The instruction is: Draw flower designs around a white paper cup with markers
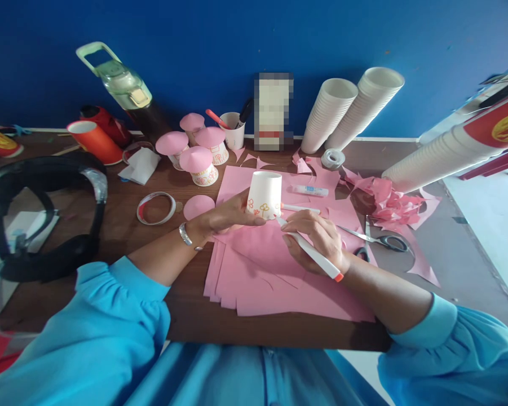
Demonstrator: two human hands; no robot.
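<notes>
My left hand (232,213) is closed around a white paper cup (265,189), held over a stack of pink paper (257,282). Orange and yellow flowers are drawn along the cup's lower part. In my right hand (315,239) is a white marker (317,256) with an orange end, its tip at the cup's lower right edge. Another white marker (300,209) lies on the paper just behind that hand. A glue stick (308,190) rests a little farther back. Scissors (380,239) lie to the right of my right hand.
Several decorated cups with pink cone tops (198,160) stand at the back left, near a cup of pens (233,132). Tall stacks of white cups (332,113) stand behind. Pink scraps (389,200) lie right; a tape ring (156,208) and black headgear (46,265) lie left.
</notes>
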